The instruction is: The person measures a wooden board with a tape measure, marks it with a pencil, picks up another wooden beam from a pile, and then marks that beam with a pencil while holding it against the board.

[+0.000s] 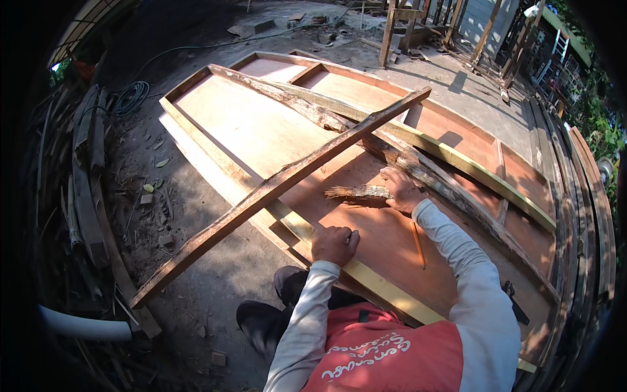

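Observation:
Below me lies a large plywood panel (241, 124) framed with wooden rails. My right hand (401, 189) is closed around one end of a short, rough strip of bark-like wood (358, 192), whose splintered end points left over the plywood. My left hand (334, 245) is curled into a fist over the yellowish near rail (385, 292) of the frame. A long brown wooden beam (274, 186) lies diagonally across the frame, just beyond my left hand. Beyond my right hand runs a long rough-barked timber (444, 181). An orange pencil (418, 245) rests near my right wrist.
A dark tool (516, 304) lies on the panel to the right. Behind is a second framed panel (444, 130). Stacked boards line the left (85, 176) and right (575, 215). A coiled hose (132, 98) and a white pipe (88, 325) are at left.

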The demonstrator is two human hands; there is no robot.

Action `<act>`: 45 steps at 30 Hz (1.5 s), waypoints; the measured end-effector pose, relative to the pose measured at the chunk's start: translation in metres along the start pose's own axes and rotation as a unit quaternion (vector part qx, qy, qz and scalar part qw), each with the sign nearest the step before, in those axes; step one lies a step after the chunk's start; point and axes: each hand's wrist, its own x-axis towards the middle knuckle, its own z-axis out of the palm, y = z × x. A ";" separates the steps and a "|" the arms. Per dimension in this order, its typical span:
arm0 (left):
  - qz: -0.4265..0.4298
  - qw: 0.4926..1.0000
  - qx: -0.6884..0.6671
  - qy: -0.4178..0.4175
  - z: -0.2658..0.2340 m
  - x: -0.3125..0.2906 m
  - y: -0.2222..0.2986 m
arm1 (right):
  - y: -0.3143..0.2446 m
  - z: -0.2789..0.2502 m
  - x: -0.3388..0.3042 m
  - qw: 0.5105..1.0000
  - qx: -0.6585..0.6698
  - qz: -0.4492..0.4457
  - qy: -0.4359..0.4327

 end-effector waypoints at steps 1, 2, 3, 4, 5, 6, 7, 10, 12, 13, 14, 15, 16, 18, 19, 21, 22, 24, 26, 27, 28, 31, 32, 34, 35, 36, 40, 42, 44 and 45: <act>0.003 1.000 -0.004 0.007 -0.002 0.001 0.001 | 0.003 0.006 0.007 1.000 0.000 0.001 0.002; 0.004 1.000 -0.003 0.007 -0.001 0.001 0.002 | 0.007 0.011 0.016 0.999 0.016 0.027 -0.012; 0.007 1.000 -0.008 0.010 -0.002 -0.001 -0.002 | 0.008 0.018 0.028 0.998 0.035 0.050 -0.024; 0.011 1.000 -0.021 0.010 0.002 -0.001 -0.001 | 0.011 0.022 0.036 0.994 0.028 0.092 -0.048; 0.012 1.000 -0.026 0.007 0.006 -0.001 0.001 | 0.014 0.024 0.042 0.988 0.022 0.134 -0.072; 0.020 0.999 -0.034 0.014 0.005 0.001 0.004 | 0.015 0.028 0.048 0.988 0.026 0.150 -0.030; 0.028 0.998 -0.043 0.021 0.005 0.001 0.007 | 0.018 0.029 0.047 0.988 0.025 0.150 -0.029; 0.027 0.999 -0.026 0.021 0.005 -0.001 0.006 | 0.008 0.038 0.035 0.982 0.057 0.176 0.034; 0.026 0.999 -0.028 0.026 0.005 -0.005 0.001 | -0.004 0.033 0.017 0.982 0.039 0.182 0.034; 0.025 0.999 -0.027 0.032 0.000 -0.008 -0.004 | -0.020 0.025 0.015 0.981 0.023 0.187 0.037; 0.026 0.999 -0.028 0.033 -0.001 -0.008 -0.004 | -0.029 0.019 0.007 0.982 -0.024 0.152 0.104; 0.026 0.999 -0.027 0.032 0.000 -0.008 -0.001 | -0.028 0.018 -0.002 0.982 -0.029 0.153 0.104; 0.026 0.999 -0.027 0.031 0.001 -0.008 0.001 | -0.022 0.019 -0.013 0.984 -0.028 0.165 0.062; 0.029 0.999 -0.026 0.032 0.000 -0.007 0.000 | -0.015 0.021 -0.022 0.986 -0.031 0.161 0.042; 0.030 0.999 -0.023 0.032 -0.001 -0.007 -0.001 | -0.013 0.021 -0.024 0.985 -0.031 0.164 0.043; 0.029 0.999 -0.023 0.011 0.000 -0.007 -0.001 | -0.010 0.018 -0.024 0.945 0.001 0.324 0.049; 0.026 0.999 -0.023 -0.009 0.000 -0.007 0.000 | -0.015 0.013 -0.018 0.946 0.019 0.306 0.108; 0.010 1.000 -0.015 -0.010 -0.002 -0.007 -0.001 | -0.049 -0.009 0.025 0.927 0.177 0.316 0.100; 0.001 1.000 -0.017 -0.013 -0.001 -0.003 0.006 | -0.107 -0.042 0.085 0.952 0.181 0.149 0.198; -0.027 0.997 -0.010 -0.074 -0.005 0.001 0.005 | -0.144 -0.053 0.116 0.943 0.257 0.163 0.132; -0.057 0.989 0.002 -0.136 -0.010 0.002 0.000 | -0.190 -0.069 0.151 0.935 0.319 0.120 0.101; -0.048 0.992 0.018 -0.118 0.027 -0.020 -0.020 | -0.317 -0.069 0.229 0.901 0.420 -0.083 0.072; -0.039 0.992 0.015 -0.116 0.031 -0.020 -0.011 | -0.346 -0.069 0.242 0.874 0.440 -0.203 0.045; -0.043 0.993 0.016 -0.108 0.023 -0.028 -0.008 | -0.399 -0.078 0.240 0.893 0.332 -0.303 0.033; -0.038 0.994 0.012 -0.099 0.018 -0.032 -0.008 | -0.399 -0.075 0.254 0.888 0.337 -0.312 0.038; -0.024 0.997 0.002 -0.079 0.021 -0.036 -0.008 | -0.385 -0.068 0.272 0.880 0.364 -0.304 0.010; -0.144 0.957 0.039 -0.248 -0.017 -0.004 0.003 | -0.257 -0.002 0.337 0.951 0.298 -0.053 0.058; -0.015 0.994 -0.006 -0.109 -0.016 -0.005 0.002 | -0.163 0.032 0.346 0.984 0.131 0.122 0.018; 0.003 0.999 -0.025 -0.036 -0.020 -0.012 0.002 | -0.086 0.069 0.346 0.975 0.014 0.223 -0.004; 0.014 0.999 -0.050 -0.018 -0.009 -0.014 0.000 | -0.056 0.082 0.331 0.957 -0.097 0.273 -0.034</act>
